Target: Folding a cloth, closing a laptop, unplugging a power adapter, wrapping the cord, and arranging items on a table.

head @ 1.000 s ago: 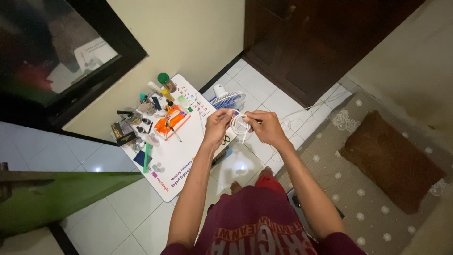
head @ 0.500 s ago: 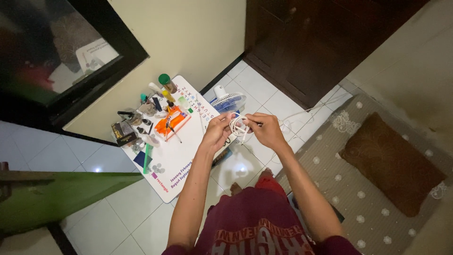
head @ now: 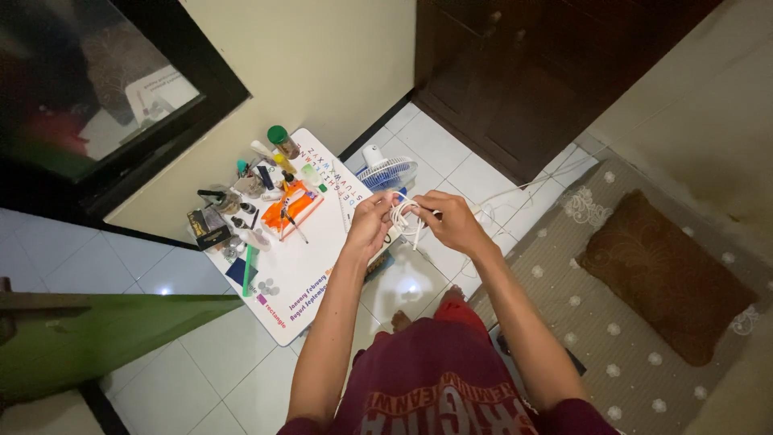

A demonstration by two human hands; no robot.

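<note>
Landmark: white board (head: 310, 258) lying flat on the tiled floor (head: 201, 362); places below are given from it.
Mattress: patterned mattress (head: 628, 338) well right of the board, brown pillow (head: 664, 274) on it.
Fan: small blue desk fan (head: 385, 171) at the board's far right corner.
Left hand (head: 370, 225): over the board's right edge, fingers pinched shut on the white cable coil (head: 405, 216).
Right hand (head: 453, 223): just right of the board, fingers closed on the coil's other side.
Technique: judged best to keep loops even, pinch the crossing firmly and let the slack feed without kinking.
</note>
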